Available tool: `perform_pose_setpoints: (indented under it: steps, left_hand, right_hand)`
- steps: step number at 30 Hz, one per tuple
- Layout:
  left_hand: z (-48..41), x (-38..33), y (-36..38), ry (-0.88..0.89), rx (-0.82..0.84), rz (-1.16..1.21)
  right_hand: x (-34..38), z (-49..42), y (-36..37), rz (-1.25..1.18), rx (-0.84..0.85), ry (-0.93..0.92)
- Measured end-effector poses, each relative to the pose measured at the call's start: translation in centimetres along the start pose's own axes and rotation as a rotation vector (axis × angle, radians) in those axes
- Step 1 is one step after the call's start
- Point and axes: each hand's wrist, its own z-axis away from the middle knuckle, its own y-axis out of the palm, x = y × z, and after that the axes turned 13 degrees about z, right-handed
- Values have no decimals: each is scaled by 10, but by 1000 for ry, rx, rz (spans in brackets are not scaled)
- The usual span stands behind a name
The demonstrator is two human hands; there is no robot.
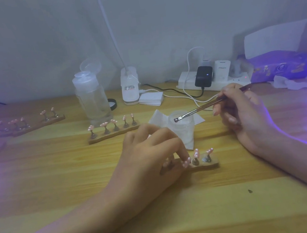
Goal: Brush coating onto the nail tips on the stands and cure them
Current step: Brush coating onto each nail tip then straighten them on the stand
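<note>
Head view, near to far. Wooden table (57,170).
- Left hand (150,156): fingers curled down over left part of near stand (205,165), gripping it; pink nail tips (209,150) upright on pegs at stand's right end.
- Right hand (242,115): pinches brush (197,109), bristles over mouth of frosted jar (184,129).
- Jar on white tissue (157,118).
- Second stand (111,136) with five tips, just behind left hand.
- Clear bottle (92,99), lid flipped open.
- Third stand (38,124), far left, in violet light.
- Power strip (185,83) at wall.

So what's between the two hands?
Head view: a frosted jar on a white tissue, between the left hand holding the near nail stand and the right hand, whose brush tip is over the jar's mouth.
</note>
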Motion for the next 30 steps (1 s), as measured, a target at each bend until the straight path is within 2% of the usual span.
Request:
perform_pose_setpoints:
  steps: [3,5,7,10,15,19,23,30]
  left_hand:
    - [-2,-7,-8,127,-58,-65]
    - [-7,-13,-22,161,-87,55]
    - [-14,-15,-37,103,-96,274]
    - [-23,-9,-53,-26,-207,621]
    - [-40,7,-51,-145,-366,886]
    - [-46,16,-40,-164,-352,908]
    - [-44,21,-26,-179,-321,881]
    - [-30,36,-14,-263,-238,777]
  right_hand:
    - [2,2,-1,38,-2,-108]
    - [7,3,-2,124,44,-231]
    - [12,3,-3,244,128,-331]
    - [20,0,-1,414,213,-410]
    - [24,-2,3,493,294,-417]
    - [21,-2,3,566,322,-373]
    - [24,-5,-1,538,331,-350]
    - [19,-5,-6,280,127,-257]
